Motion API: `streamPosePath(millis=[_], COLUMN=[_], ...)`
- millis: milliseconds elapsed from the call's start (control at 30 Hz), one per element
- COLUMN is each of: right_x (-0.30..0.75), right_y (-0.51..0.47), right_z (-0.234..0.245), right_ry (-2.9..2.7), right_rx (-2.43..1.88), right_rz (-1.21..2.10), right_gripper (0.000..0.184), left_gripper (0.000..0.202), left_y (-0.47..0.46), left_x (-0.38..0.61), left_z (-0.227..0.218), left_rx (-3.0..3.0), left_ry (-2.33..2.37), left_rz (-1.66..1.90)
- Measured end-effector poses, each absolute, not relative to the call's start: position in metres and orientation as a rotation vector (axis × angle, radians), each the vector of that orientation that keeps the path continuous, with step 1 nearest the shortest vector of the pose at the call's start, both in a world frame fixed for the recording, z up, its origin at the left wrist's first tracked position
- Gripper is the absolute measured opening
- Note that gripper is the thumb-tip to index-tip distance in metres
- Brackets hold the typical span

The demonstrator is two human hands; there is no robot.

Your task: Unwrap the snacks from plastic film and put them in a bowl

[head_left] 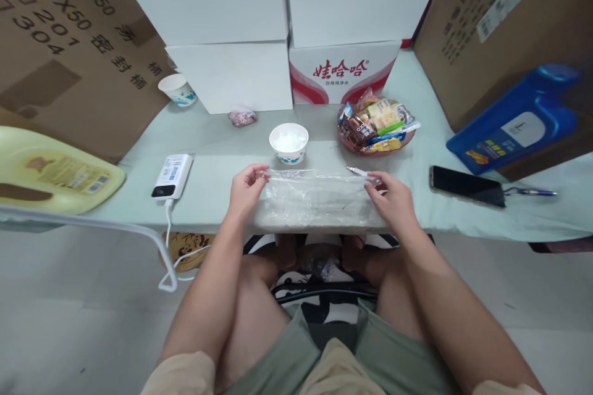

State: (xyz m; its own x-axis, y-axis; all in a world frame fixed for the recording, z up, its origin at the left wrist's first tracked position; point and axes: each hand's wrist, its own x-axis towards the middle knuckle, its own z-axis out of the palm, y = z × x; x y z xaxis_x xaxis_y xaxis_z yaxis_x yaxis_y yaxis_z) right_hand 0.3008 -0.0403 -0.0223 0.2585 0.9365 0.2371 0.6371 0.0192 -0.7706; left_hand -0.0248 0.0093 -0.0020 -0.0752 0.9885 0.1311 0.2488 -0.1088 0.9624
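Note:
A clear plastic bag (308,194) is stretched between my two hands above the front edge of the table. My left hand (248,188) pinches its top left corner, and my right hand (391,197) pinches the top right end. A slim white pen-like thing (357,171) with a dark tip lies by the fingertips of my right hand; whether they touch it I cannot tell. Just beyond the bag stands a paper bowl (289,151) with a blue pattern, holding something white and translucent.
A basket (347,147) of packaged snacks sits behind my right hand. To the right are a phone (466,186), a pen (532,192) and a blue bottle (514,123). A power bank (172,176), a yellow bottle (60,173) and another paper cup (178,91) are left. Boxes (231,77) line the back.

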Motion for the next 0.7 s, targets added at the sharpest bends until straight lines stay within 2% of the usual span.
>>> streamPosePath(millis=[133,200,300,400,500,567,667,700], right_x=[0.300,0.298,0.294,0.292,0.288,0.284,0.281,0.281], right_y=[-0.041,-0.039,-0.036,-0.034,-0.036,-0.036,-0.036,-0.036], right_z=[-0.014,-0.011,-0.008,-0.008,-0.006,-0.004,0.001,0.001], right_ry=[-1.463,-1.442,-1.301,-1.180,-1.166,-1.100,-0.951,-0.912], right_rx=[-1.563,-1.465,-1.339,-1.224,-1.205,-1.250,-1.322,-1.339], right_rz=[0.292,0.451,0.844,1.097,1.242,1.276,1.257,1.246], right_gripper=[0.019,0.016,0.017,0.021,0.041,0.048,0.053,0.054], left_gripper=[0.027,0.017,0.016,0.026,0.032,0.039,0.063,0.065], left_y=[0.006,0.005,0.004,0.004,0.004,0.003,0.004,0.004], left_x=[-0.029,-0.030,-0.032,-0.034,-0.032,-0.028,-0.020,-0.017], left_z=[0.003,0.006,0.010,0.015,0.020,0.021,0.021,0.020], left_rx=[1.707,1.760,1.665,1.327,1.002,0.963,1.050,1.076], left_ry=[1.479,1.527,1.475,1.239,1.090,1.035,1.007,1.046], left_rz=[1.072,1.077,1.209,1.229,1.127,1.002,0.731,0.690])
